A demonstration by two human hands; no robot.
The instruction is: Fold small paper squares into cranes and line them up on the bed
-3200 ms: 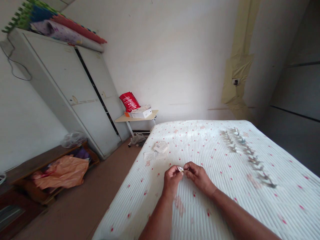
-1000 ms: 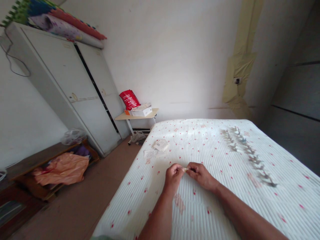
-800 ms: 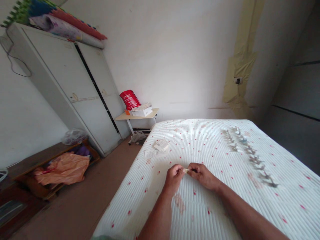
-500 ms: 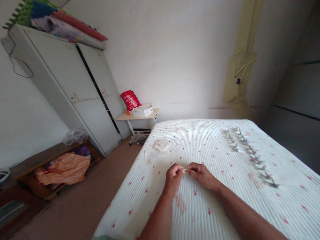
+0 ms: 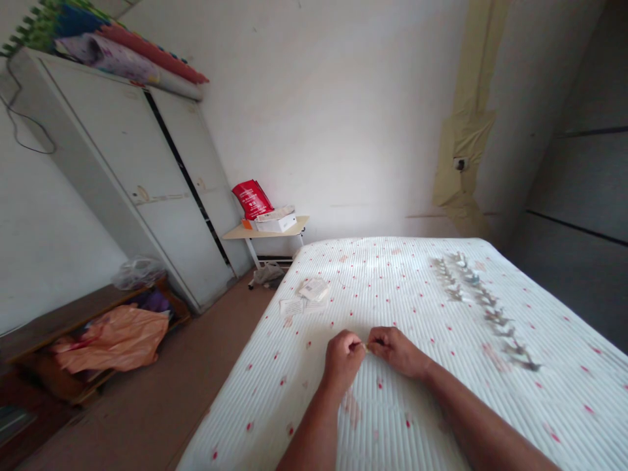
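Between the fingertips of my two hands is a tiny pale folded piece of paper [image 5: 366, 347], mostly covered by the fingers. My left hand [image 5: 343, 358] pinches it from the left, fingers curled in. My right hand [image 5: 396, 351] grips it from the other side with thumb and fingers pressed together. Both hands are just above the white quilted mattress [image 5: 412, 399] with red spots. Beyond my left hand lie several flat printed paper pieces [image 5: 314, 289]. Off to the right stand rows of small folded paper figures [image 5: 495, 317], which look like cranes.
Against the far wall, a small table [image 5: 235, 232] carries a red bag [image 5: 252, 199] and a white box [image 5: 277, 223]. A grey cabinet [image 5: 112, 150] stands at the left, with rolled mats [image 5: 132, 62] on top. An orange plastic bag [image 5: 115, 340] rests on a low wooden unit.
The view has shifted slightly, so the room sits a little lower and further left. Both hands keep their pinch on the folded paper, with fingers drawn slightly closer together.
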